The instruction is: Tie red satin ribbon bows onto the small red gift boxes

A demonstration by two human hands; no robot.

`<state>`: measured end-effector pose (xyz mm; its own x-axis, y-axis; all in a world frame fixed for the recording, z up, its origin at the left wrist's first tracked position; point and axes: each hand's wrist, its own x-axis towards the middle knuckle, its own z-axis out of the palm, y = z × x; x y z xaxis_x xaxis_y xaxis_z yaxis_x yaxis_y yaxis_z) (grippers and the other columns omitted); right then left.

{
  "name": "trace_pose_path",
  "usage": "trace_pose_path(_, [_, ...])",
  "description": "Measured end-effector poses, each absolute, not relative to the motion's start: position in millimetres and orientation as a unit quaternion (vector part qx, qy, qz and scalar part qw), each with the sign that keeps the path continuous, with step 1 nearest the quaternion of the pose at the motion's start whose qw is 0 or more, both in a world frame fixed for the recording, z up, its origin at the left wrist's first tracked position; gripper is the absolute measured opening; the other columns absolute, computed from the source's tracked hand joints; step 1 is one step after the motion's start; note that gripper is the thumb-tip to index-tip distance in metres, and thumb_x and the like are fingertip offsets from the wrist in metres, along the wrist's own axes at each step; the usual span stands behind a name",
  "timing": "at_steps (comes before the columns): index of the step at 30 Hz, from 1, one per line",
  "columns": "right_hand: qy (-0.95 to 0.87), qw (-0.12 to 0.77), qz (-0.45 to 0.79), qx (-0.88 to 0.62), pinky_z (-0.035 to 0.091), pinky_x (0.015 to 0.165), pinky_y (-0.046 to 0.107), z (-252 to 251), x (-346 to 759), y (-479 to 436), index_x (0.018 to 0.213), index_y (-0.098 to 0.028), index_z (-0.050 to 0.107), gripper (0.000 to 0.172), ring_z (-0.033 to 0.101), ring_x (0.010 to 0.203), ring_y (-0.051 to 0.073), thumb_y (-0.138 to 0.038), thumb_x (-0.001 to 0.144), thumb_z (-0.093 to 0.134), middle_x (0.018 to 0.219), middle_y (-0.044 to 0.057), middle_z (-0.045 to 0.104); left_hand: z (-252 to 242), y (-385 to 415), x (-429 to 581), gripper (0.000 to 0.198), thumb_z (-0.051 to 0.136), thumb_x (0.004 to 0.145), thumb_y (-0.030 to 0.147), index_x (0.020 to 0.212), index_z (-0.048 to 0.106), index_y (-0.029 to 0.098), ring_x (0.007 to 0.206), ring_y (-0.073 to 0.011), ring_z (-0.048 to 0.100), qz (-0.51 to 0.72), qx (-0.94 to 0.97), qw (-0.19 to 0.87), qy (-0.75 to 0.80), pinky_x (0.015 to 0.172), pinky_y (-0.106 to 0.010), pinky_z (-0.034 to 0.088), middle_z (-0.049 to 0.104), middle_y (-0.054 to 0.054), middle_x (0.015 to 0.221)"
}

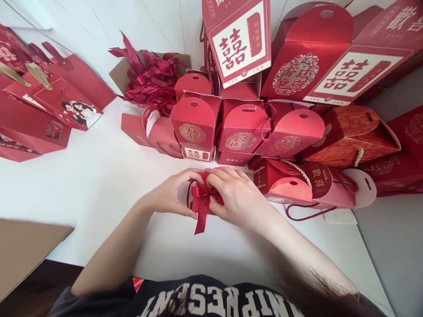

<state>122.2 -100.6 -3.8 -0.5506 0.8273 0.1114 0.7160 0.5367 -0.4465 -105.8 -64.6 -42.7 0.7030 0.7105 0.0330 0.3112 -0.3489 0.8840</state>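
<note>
Between my two hands, near the middle of the white table, is a small red gift box (pixel 214 211) with a dark red ribbon bow (pixel 202 193) on it. One ribbon tail hangs down over the near side. My left hand (pixel 175 191) curves round the box's left side, thumb at the near edge and fingers at the far edge. Over the right part of the box lies my right hand (pixel 236 196), its fingers and thumb pinching the bow. Much of the box is covered by the hands. A dark red cord shows by its left side.
Behind the hands stand rows of red gift boxes (pixel 194 119) with gold emblems and rope handles. An open carton (pixel 115 70) holds a heap of red ribbons (pixel 152 81). Red paper bags (pixel 71 103) stand at the left. A cardboard flap (pixel 29 246) juts in at lower left.
</note>
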Motion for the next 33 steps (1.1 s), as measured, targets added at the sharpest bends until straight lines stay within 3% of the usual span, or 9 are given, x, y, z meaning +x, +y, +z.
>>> trace_pose_path(23, [-0.866, 0.118, 0.161, -0.459, 0.043, 0.097, 0.044, 5, 128, -102, 0.107, -0.019, 0.060, 0.021, 0.056, 0.112, 0.028, -0.022, 0.087, 0.056, 0.115, 0.009, 0.066, -41, -66, -103, 0.069, 0.088, 0.060, 0.035, 0.119, 0.054, 0.024, 0.127, -0.0312, 0.053, 0.212, 0.807, 0.453, 0.315, 0.104, -0.046, 0.046, 0.053, -0.012, 0.138])
trace_pose_path(33, [-0.872, 0.101, 0.147, -0.457, 0.045, 0.096, 0.046, 8, 132, -103, 0.101, -0.019, 0.060, 0.015, 0.057, 0.114, 0.030, -0.021, 0.086, 0.056, 0.119, 0.011, 0.064, -45, -65, -100, 0.065, 0.090, 0.056, 0.034, 0.112, 0.059, 0.023, 0.126, -0.0328, 0.054, 0.245, 0.797, 0.466, 0.295, 0.106, -0.049, 0.043, 0.056, -0.013, 0.133])
